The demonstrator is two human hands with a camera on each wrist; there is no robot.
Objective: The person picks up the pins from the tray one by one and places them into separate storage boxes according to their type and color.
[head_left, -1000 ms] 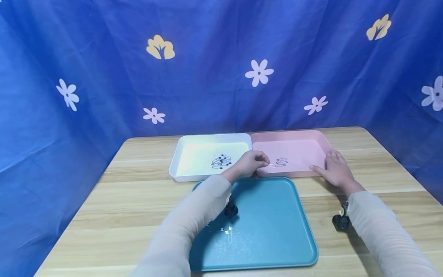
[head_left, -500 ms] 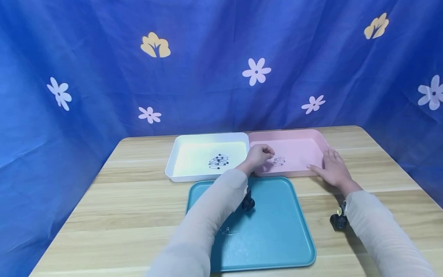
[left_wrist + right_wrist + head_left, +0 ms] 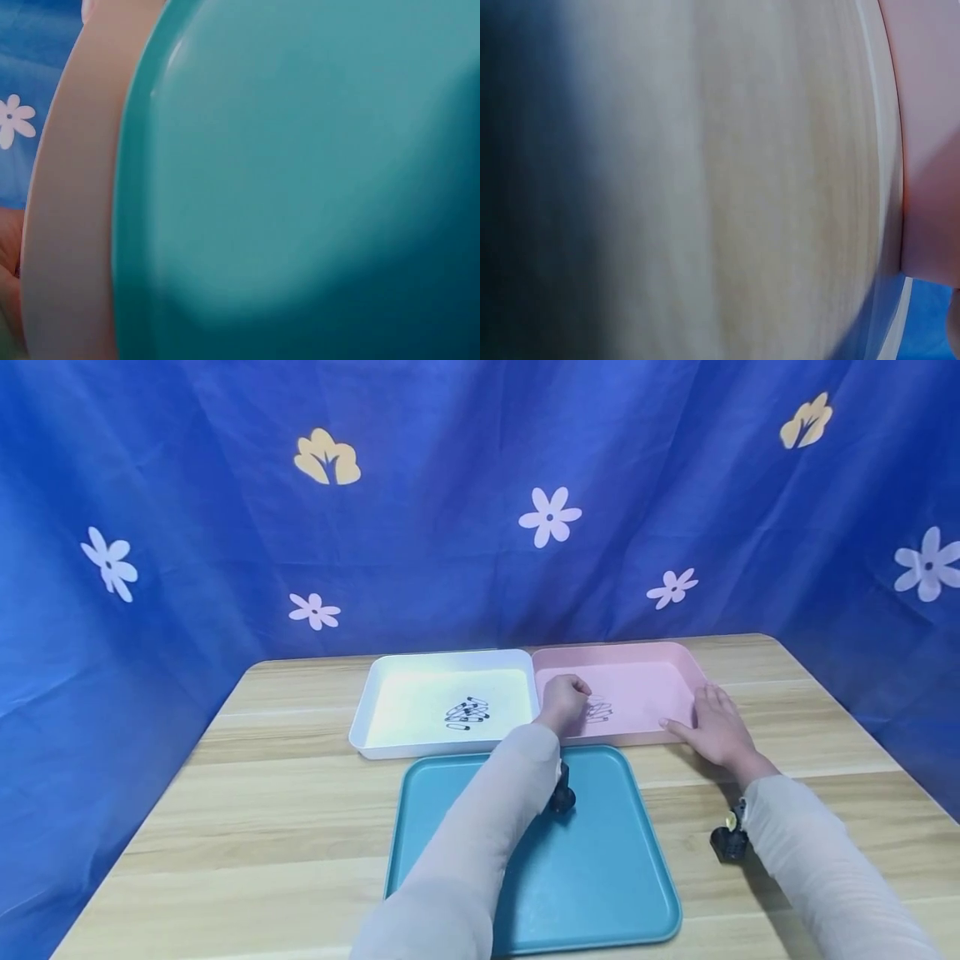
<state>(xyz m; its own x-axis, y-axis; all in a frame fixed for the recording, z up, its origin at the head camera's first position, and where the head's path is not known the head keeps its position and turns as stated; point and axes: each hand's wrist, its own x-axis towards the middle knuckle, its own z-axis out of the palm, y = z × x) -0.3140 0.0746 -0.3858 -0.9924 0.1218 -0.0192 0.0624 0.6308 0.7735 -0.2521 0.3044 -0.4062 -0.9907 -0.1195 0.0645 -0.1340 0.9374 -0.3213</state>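
Note:
My left hand (image 3: pixel 566 700) reaches over the front left of the pink tray (image 3: pixel 651 685), thumb and fingers pinched together. A faint clear safety pin shows at its fingertips, just above a small group of safety pins (image 3: pixel 600 713) lying in that tray. My right hand (image 3: pixel 722 727) rests against the pink tray's front right corner, fingers straight along the side and thumb at the front rim. In the right wrist view the pink tray's wall (image 3: pixel 934 150) fills the right edge. The left wrist view catches only a sliver of the left hand (image 3: pixel 10 277).
Left of the pink tray stands a white tray (image 3: pixel 405 702) with several black-headed safety pins (image 3: pixel 467 714). A teal tray (image 3: pixel 600 868) lies in front of both, partly under my left forearm. Wooden table (image 3: pixel 247 827) surrounds them, and a blue flowered curtain (image 3: pixel 450 527) hangs behind.
My left hand has moved right, farther into the pink tray, carrying the clear safety pin to the pins there. My forearm now covers the pins seen earlier on the teal tray. The right hand stays put.

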